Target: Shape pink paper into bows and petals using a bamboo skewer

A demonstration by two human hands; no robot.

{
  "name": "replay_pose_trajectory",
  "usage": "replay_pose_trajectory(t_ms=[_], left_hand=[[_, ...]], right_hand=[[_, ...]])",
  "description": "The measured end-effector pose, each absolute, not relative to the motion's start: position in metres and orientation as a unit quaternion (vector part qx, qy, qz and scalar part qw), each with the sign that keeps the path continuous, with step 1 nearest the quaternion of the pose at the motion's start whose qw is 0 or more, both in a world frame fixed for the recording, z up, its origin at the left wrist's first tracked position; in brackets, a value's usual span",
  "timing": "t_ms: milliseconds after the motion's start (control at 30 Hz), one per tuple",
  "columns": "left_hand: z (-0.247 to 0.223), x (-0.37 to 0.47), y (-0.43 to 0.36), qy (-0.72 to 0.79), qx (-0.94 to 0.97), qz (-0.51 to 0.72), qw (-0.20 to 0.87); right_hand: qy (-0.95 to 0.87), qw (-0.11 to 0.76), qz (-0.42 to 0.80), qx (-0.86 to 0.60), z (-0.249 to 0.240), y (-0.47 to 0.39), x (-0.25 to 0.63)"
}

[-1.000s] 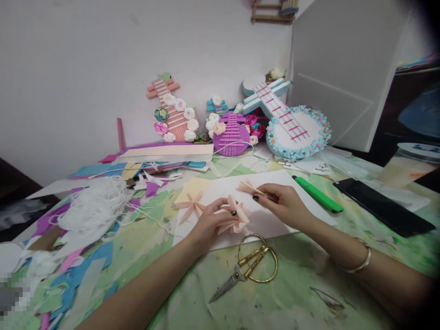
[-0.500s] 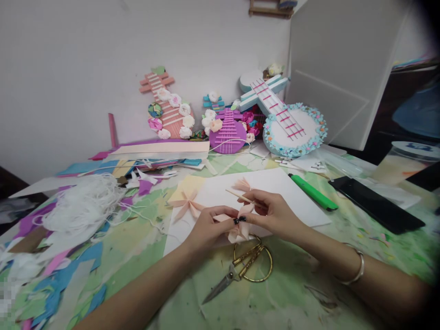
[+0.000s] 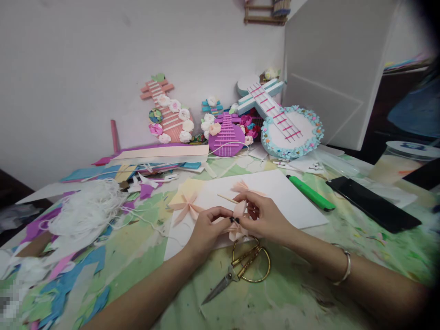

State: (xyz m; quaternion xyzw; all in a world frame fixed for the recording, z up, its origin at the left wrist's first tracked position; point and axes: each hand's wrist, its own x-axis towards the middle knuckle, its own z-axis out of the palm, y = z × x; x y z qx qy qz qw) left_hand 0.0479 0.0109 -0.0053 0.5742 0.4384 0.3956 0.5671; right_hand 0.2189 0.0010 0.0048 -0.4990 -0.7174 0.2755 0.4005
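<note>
Both hands meet over the near edge of a white sheet (image 3: pixel 275 185). My left hand (image 3: pixel 212 228) pinches the left side of a peach paper flower (image 3: pixel 239 211). My right hand (image 3: pixel 266 217) pinches the same flower from the right and also holds a thin wooden stick (image 3: pixel 227 198) that points left. Fingers hide part of the flower. A flat peach paper star (image 3: pixel 189 208) lies left of my hands, partly over yellow paper (image 3: pixel 185 189). Behind my right hand sits a fanned peach piece (image 3: pixel 242 186). Gold-handled scissors (image 3: pixel 233 274) lie just below the hands.
A green cutter (image 3: pixel 311 193) and a black phone (image 3: pixel 373 204) lie to the right. White string (image 3: pixel 87 206) and coloured paper scraps (image 3: pixel 57 300) cover the left. Decorated paper instruments (image 3: pixel 227 135) lean on the wall behind.
The view has shifted slightly. My fingertips have moved on the flower, and a peach petal now stands up between my hands. The stick has shifted left and slightly down.
</note>
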Motion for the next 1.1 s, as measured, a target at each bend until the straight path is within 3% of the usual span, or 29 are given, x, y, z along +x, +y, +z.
replay_pose_trajectory(t_ms=[233,867,1100], left_hand=[[-0.005,0.047,0.011,0.406,0.572,0.423,0.573],[0.001,0.048,0.006,0.432,0.58,0.401,0.562],[-0.006,0.049,0.009,0.342,0.604,0.384,0.61]], right_hand=[[-0.698,0.412,0.345,-0.474,0.003,0.005,0.218],[-0.693,0.432,0.351,-0.459,0.016,0.001,0.217],[-0.672,0.446,0.378,-0.455,0.012,0.001,0.218]])
